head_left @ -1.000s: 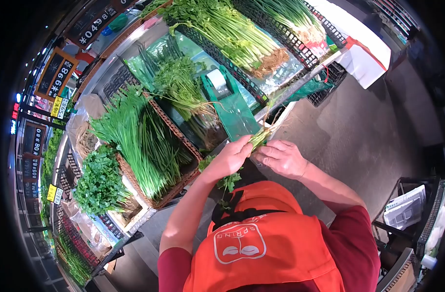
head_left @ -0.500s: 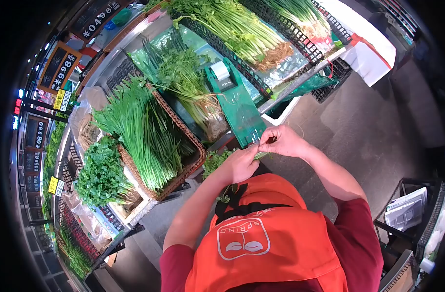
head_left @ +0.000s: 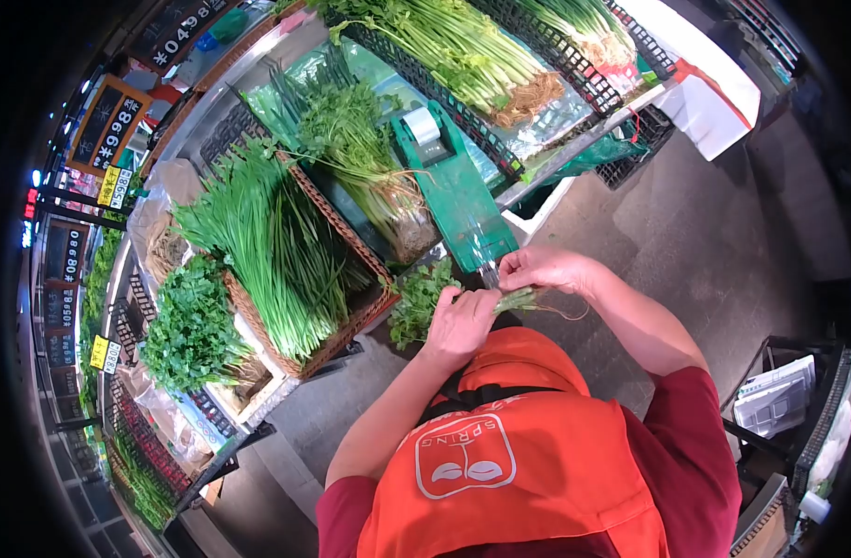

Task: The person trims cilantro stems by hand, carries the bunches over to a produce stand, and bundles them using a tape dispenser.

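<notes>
Hands: While our left hand [head_left: 465, 324] curls round the bunch [head_left: 424, 305], its fingers closed over the stems [head_left: 516, 300], our right hand [head_left: 551, 268] pinches thumb to fingers at the strip [head_left: 488, 272]; we seem to have its end, though how much lies between the fingertips we cannot tell.
Strip: it looks thin, clear and sticky like tape, so a slack pinch or a crooked pull could let it fold on itself or cling to our skin.
Dispenser [head_left: 458, 200]: a hard tug could slide or tilt it, since neither hand visibly steadies it.
Stems: too tight a squeeze could bruise them, for they look slender; too loose a hold could let some slip out of line.
Roots [head_left: 545, 307]: these trail free, and one could snag under the strip.
Bunch, place: in front of our apron [head_left: 537, 484], just off the dispenser's near end, with the basket [head_left: 337, 223] beside its leaves.
Bunch, look: bushy, frilled green leaves on one side, pale stems beneath our hands, thin stringy roots beyond.
</notes>
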`<state>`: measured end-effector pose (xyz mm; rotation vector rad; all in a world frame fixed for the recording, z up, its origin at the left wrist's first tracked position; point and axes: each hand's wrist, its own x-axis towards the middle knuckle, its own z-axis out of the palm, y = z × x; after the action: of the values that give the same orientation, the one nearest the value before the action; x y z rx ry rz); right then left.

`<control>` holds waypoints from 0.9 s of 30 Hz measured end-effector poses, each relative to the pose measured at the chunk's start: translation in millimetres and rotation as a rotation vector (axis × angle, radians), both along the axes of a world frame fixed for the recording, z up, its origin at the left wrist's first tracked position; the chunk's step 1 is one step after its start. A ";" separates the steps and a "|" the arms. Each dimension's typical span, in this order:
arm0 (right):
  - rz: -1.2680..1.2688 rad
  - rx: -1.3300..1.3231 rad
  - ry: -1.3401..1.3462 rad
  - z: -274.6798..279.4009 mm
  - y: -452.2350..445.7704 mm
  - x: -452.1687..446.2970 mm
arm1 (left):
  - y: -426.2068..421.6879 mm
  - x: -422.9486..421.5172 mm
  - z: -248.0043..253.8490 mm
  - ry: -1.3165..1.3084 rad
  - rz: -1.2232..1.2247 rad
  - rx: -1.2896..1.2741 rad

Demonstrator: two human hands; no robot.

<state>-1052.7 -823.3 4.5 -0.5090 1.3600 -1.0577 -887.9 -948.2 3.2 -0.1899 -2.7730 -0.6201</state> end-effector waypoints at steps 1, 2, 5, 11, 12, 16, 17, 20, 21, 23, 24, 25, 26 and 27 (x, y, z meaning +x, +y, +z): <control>-0.031 0.011 -0.057 -3.2 0.9 0.1 | 3.0 2.1 3.5 0.010 -0.010 0.013; -0.009 0.017 0.005 -8.1 2.6 -0.2 | 4.7 3.2 6.8 0.011 -0.011 0.026; 0.039 0.067 0.213 -37.7 9.4 -1.1 | 7.6 5.6 8.3 -0.013 -0.005 0.053; -0.055 0.050 0.011 -21.6 3.4 8.0 | 17.4 15.4 -24.1 -0.120 0.029 0.214; -0.051 0.059 0.008 -24.1 0.6 7.5 | 18.0 15.6 -24.7 -0.162 0.027 0.223; -0.077 0.077 -0.010 -38.0 -9.5 5.4 | 20.6 16.4 -27.8 -0.308 0.022 0.220; -0.101 0.048 -0.013 -43.3 -8.6 6.8 | 20.9 16.7 -28.4 -0.339 0.021 0.209; -0.168 0.010 -0.055 -55.9 -4.4 9.2 | 22.4 16.7 -24.1 -0.279 0.017 0.171; -0.188 0.006 -0.075 -57.9 -3.7 9.7 | 22.5 16.4 -20.1 -0.282 0.004 0.120; -0.220 -0.016 -0.064 -59.5 -4.6 12.2 | 22.3 17.5 -12.3 -0.291 -0.020 0.017; -0.236 -0.028 -0.060 -60.4 -5.6 13.2 | 22.3 18.7 -11.8 -0.292 -0.017 0.019; -0.237 -0.030 -0.072 -62.1 -6.4 13.6 | 22.3 19.6 -11.6 -0.293 -0.014 0.021; -0.239 -0.032 -0.083 -64.2 -6.4 13.8 | 22.3 20.3 -11.8 -0.294 -0.014 0.023; -0.243 -0.032 -0.095 -64.4 -6.0 14.7 | 21.7 21.0 -14.2 -0.328 -0.002 0.058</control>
<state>-1038.0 -829.3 -59.9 -0.3171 1.3454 -1.2865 -866.9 -926.6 -11.0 -0.0845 -3.0615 -0.7948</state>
